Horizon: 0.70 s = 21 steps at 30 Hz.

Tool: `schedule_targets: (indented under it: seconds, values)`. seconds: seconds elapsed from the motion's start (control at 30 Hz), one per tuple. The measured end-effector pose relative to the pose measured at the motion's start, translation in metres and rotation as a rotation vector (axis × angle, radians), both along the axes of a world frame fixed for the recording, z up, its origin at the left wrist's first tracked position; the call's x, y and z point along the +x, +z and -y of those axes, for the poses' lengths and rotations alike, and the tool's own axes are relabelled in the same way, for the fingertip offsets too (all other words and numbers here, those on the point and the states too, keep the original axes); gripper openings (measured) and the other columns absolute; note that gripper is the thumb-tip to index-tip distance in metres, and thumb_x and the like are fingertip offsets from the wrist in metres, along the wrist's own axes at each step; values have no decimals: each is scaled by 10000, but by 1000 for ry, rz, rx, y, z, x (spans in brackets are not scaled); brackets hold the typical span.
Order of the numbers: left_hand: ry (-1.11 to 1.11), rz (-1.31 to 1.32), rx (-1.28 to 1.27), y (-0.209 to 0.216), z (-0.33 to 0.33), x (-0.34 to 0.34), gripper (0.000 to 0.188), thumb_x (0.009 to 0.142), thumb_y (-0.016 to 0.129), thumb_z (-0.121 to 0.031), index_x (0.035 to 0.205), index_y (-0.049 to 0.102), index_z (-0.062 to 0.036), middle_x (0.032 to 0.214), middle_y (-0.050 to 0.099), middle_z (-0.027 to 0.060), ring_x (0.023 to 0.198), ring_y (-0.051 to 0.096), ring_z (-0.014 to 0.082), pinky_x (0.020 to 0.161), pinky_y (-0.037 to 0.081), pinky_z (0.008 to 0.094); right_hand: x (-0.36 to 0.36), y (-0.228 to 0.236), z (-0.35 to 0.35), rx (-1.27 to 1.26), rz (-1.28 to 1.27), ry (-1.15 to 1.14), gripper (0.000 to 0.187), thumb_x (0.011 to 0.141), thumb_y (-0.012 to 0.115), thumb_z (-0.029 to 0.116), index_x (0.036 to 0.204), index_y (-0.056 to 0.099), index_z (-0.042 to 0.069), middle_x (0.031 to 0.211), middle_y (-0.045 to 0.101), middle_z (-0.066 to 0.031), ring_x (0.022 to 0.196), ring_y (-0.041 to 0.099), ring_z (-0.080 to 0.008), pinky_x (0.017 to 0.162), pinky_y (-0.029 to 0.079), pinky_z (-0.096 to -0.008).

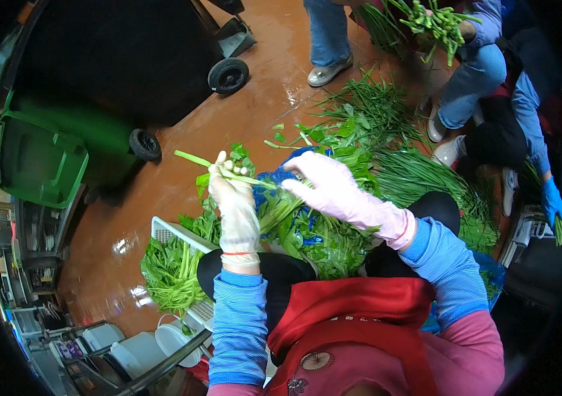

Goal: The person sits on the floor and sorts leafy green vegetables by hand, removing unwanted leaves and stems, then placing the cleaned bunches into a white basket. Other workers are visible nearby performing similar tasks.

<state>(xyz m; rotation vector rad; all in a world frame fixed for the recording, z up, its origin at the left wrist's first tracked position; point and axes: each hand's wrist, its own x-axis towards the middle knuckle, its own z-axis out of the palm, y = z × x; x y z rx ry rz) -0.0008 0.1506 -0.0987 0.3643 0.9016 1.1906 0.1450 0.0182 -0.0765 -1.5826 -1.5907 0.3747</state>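
My left hand (229,188), in a cream rubber glove, is closed around a pale green vegetable stalk (192,158) that sticks out to the left. A few leaves (240,157) show just beyond its fingers. To the right, my right hand (320,183), in a pale pink glove, has its thumb and fingers apart and appears to hold nothing. Below it, a heap of leafy greens (333,251) lies on blue plastic (279,174) between my knees. By my left knee, a white plastic basket (165,228) holds more leafy greens with long stems (172,274).
Long thin green stalks (413,175) are spread on the wet brown floor (182,148) to the right. Beyond them, a person holds a green bunch (436,26); another's blue-gloved hand (551,198) grips greens. Wheeled bins, one green (40,158), stand at left, above white tubs (139,353).
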Motion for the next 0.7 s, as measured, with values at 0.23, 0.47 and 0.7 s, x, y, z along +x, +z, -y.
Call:
schedule_targets:
  seconds: [0.23, 0.47, 0.7]
  values:
    - [-104, 5, -14, -12, 23, 23, 298, 960, 370, -286, 995, 529, -37, 687, 473, 10, 593, 434, 134, 571, 407, 297, -16, -31, -5, -122, 372, 45, 179, 810, 569, 274, 845, 573, 98, 731, 545, -89, 698, 556, -267, 624, 439, -379]
    - [-106, -45, 24, -7, 26, 23, 257, 939, 430, -258, 1003, 538, -33, 710, 480, 10, 617, 450, 133, 576, 412, 289, -23, -28, -6, 8, 185, -10, 163, 815, 561, 255, 832, 574, 94, 707, 543, -104, 681, 568, -293, 620, 461, -402]
    - [-80, -38, -86, -8, 24, 19, 266, 958, 384, -252, 990, 531, -33, 641, 413, -17, 545, 377, 109, 509, 348, 268, -21, -29, -5, -38, 181, 79, 141, 807, 575, 237, 754, 563, 107, 684, 542, -79, 627, 567, -270, 542, 454, -376]
